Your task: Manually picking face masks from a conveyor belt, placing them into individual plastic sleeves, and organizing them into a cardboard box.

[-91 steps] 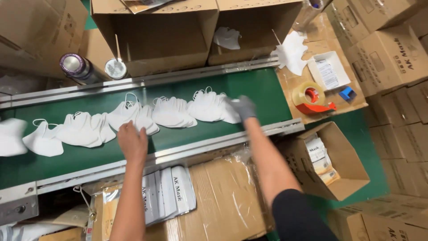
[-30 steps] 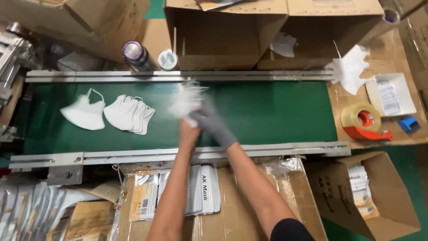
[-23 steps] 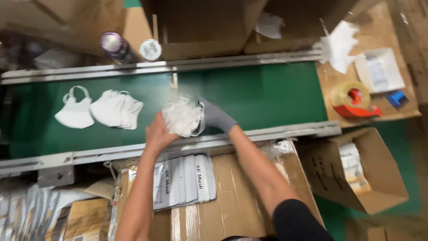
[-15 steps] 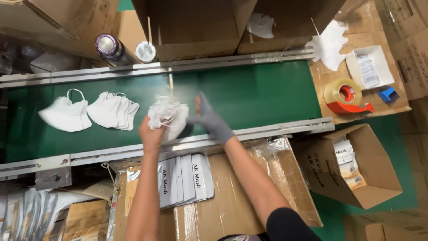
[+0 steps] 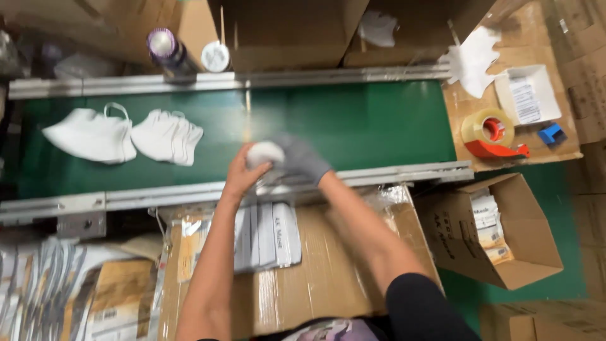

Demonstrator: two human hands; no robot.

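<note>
Bare left hand (image 5: pixel 243 173) and grey-gloved right hand (image 5: pixel 302 158) close together around a bunch of white masks (image 5: pixel 264 153), over the near edge of the green belt (image 5: pixel 353 123). More masks (image 5: pixel 123 134) lie on the belt, well to the left. Tape dispenser (image 5: pixel 492 134) sits at the belt's right end.

At frame centre, motion blur smears the white bundle (image 5: pixel 264 153) and the gloved right hand (image 5: pixel 302 159) meeting it, so the grip is unclear. Both forearms run off the bottom edge. The cardboard boxes (image 5: pixel 290 28) are cropped at the top.
</note>
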